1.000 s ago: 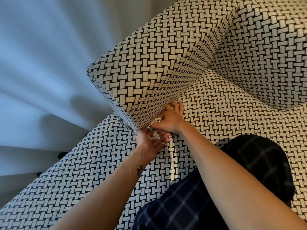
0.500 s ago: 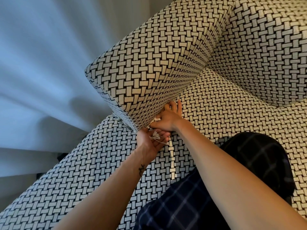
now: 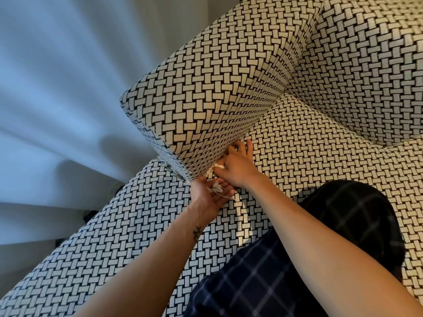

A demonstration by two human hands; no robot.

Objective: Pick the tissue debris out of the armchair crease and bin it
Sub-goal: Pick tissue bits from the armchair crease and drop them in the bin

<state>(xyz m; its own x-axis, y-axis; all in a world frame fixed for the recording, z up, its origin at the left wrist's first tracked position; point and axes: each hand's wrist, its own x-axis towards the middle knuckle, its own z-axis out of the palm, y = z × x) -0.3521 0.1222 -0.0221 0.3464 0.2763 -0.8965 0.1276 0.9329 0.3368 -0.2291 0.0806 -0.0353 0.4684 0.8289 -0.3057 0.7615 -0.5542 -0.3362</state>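
Pinching a scrap [image 3: 218,166] in the crease [image 3: 263,118], R hand [image 3: 238,169] should tug slow, then drop it in open, cupped L hand [image 3: 207,199].

I can read no text, label, brand, number or sign anywhere in my head view. The one mark of that kind is a small dark tattoo [image 3: 196,233] on the left forearm [image 3: 160,259], just below the wrist. It looks like a single character, but it is too small and blurred for me to make out. The armchair [image 3: 309,156] fabric carries only its black-and-white basket-weave pattern.
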